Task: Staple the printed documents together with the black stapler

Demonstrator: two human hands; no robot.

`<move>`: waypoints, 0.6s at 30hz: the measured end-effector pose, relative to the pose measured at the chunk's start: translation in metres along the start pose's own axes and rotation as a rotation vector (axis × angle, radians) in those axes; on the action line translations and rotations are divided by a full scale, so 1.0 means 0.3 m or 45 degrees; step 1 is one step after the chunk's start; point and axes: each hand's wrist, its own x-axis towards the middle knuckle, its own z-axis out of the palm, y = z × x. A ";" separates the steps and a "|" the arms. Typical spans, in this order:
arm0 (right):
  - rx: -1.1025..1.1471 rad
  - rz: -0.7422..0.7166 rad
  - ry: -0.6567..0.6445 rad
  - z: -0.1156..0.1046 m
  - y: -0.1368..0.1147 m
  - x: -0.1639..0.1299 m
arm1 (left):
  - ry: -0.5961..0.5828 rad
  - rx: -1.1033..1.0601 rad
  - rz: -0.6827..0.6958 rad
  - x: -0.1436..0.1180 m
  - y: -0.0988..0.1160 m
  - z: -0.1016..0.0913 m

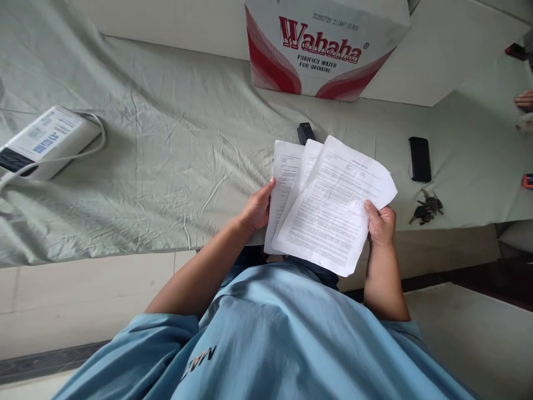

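Beyond the blue shirt (283, 333), the left hand (259, 206) and right hand (381, 223) pinch opposite edges of printed sheets (327, 214) over the table's (166, 183) near edge, fanned presumably for separating pages.

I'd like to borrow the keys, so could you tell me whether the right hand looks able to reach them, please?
Probably yes, once free: the right hand holds printed sheets, but the keys lie nearby to its right, with nothing visible between.
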 end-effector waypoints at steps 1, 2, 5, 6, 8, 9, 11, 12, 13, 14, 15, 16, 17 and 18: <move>0.000 0.007 -0.031 0.015 -0.002 -0.001 | -0.006 -0.002 0.002 -0.001 0.002 0.002; 0.000 0.011 -0.061 0.029 -0.003 -0.002 | -0.016 -0.002 0.005 -0.003 0.003 0.005; 0.013 0.007 -0.131 0.064 -0.008 -0.004 | -0.043 -0.001 0.000 -0.006 0.008 0.009; 0.023 0.006 -0.150 0.073 -0.011 -0.004 | -0.046 0.000 -0.006 -0.007 0.009 0.009; 0.042 0.005 -0.186 0.087 -0.017 -0.002 | -0.049 -0.001 -0.016 -0.007 0.010 0.008; 0.048 0.005 -0.200 0.093 -0.020 0.000 | -0.056 -0.002 -0.020 -0.007 0.010 0.006; 0.050 -0.002 -0.214 0.102 -0.027 0.005 | -0.075 -0.008 -0.029 -0.008 0.010 0.004; 0.044 -0.010 -0.217 0.106 -0.031 0.008 | -0.081 -0.011 -0.034 -0.009 0.011 0.004; 0.036 -0.019 -0.216 0.110 -0.034 0.011 | -0.081 -0.013 -0.038 -0.010 0.011 0.003; 0.026 -0.029 -0.214 0.113 -0.038 0.014 | -0.074 -0.014 -0.040 -0.011 0.012 0.004; 0.016 -0.037 -0.214 0.117 -0.041 0.016 | -0.063 -0.012 -0.042 -0.012 0.014 0.005; 0.007 -0.043 -0.218 0.121 -0.044 0.019 | -0.052 -0.009 -0.042 -0.013 0.015 0.006; -0.001 -0.049 -0.224 0.124 -0.047 0.021 | -0.041 -0.007 -0.042 -0.014 0.016 0.007; -0.009 -0.055 -0.234 0.127 -0.049 0.022 | -0.031 -0.007 -0.041 -0.015 0.018 0.009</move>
